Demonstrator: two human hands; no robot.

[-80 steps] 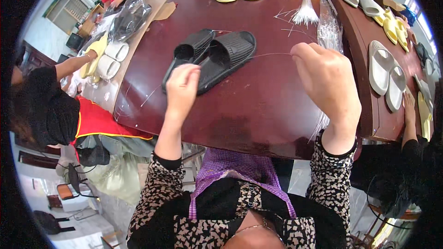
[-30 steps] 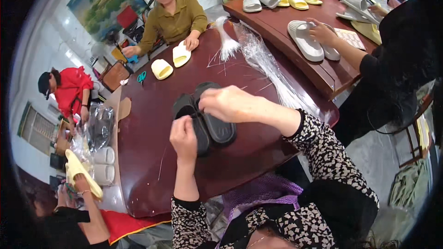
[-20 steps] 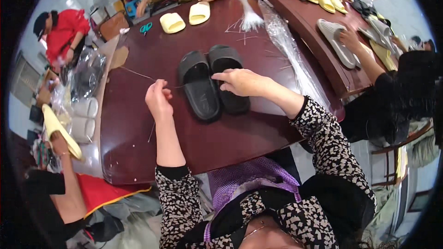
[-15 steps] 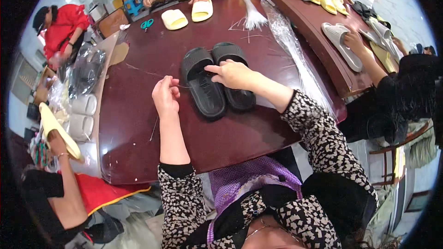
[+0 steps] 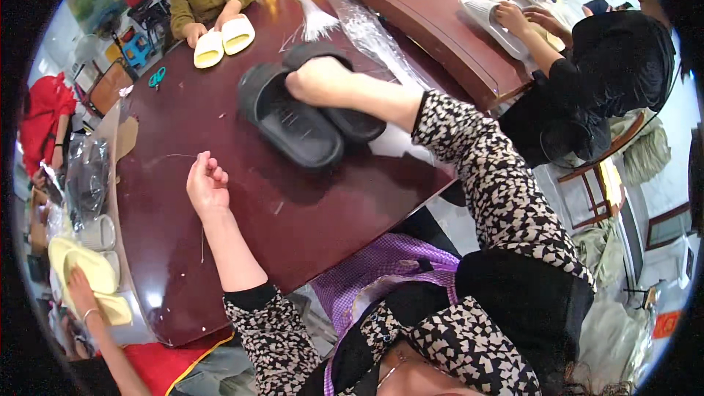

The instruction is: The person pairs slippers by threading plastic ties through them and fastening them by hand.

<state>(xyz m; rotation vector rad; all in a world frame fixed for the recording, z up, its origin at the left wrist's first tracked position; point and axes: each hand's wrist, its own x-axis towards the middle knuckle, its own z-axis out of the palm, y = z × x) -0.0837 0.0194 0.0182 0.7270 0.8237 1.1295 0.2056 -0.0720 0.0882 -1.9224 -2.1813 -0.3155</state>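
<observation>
A pair of black slide sandals (image 5: 297, 121) is tilted up above the table, side by side. My right hand (image 5: 320, 81) is closed on them where the two meet; its fingertips are hidden behind the sandals. To the left and nearer me, my left hand (image 5: 207, 185) pinches a thin clear plastic strand, apart from the sandals. One end of the strand (image 5: 176, 155) sticks out leftward past the fingertips, and another length hangs below the hand.
The dark red table (image 5: 242, 227) bears a bundle of white strands (image 5: 315, 18), a plastic sleeve (image 5: 370, 33) and teal scissors (image 5: 157, 78). Across it, a person holds pale yellow slides (image 5: 224, 40). Co-workers handle footwear at both sides; a second table (image 5: 418, 11) adjoins at right.
My right hand has taken hold of the black sandals and raised them, tilting them. My left hand has drawn away from them with the strand. The whole view has turned somewhat.
</observation>
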